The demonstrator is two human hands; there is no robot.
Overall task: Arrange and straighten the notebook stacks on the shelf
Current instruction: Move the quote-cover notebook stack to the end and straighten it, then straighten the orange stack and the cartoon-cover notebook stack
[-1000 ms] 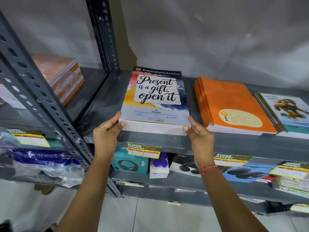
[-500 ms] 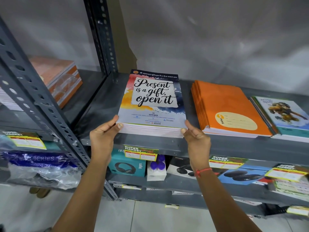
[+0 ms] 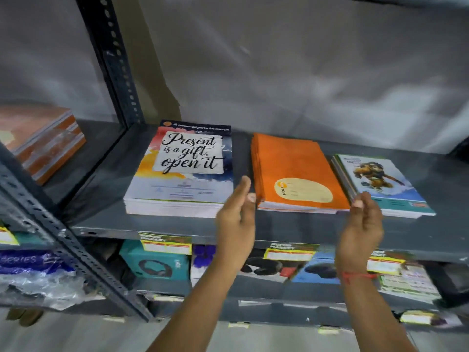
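Note:
Three notebook stacks lie side by side on the grey metal shelf (image 3: 157,228). On the left is the "Present is a gift, open it" stack (image 3: 182,171), in the middle the orange stack (image 3: 294,168), on the right the cartoon-cover stack (image 3: 383,186). My left hand (image 3: 237,212) is open, palm turned right, at the orange stack's front left corner. At that stack's front right corner is my right hand (image 3: 361,222), open with its palm facing left and a red thread on the wrist. I cannot tell whether either hand touches the stack.
A slotted steel upright (image 3: 111,62) stands at the shelf's back left, another post (image 3: 50,224) slants across the near left. A wrapped orange notebook pile (image 3: 43,143) sits on the neighbouring rack. Below are headphone boxes (image 3: 154,265) and price tags (image 3: 166,245).
Both hands have let go of the "Present is a gift" stack and moved right to the two front corners of the orange stack. The view has also shifted right.

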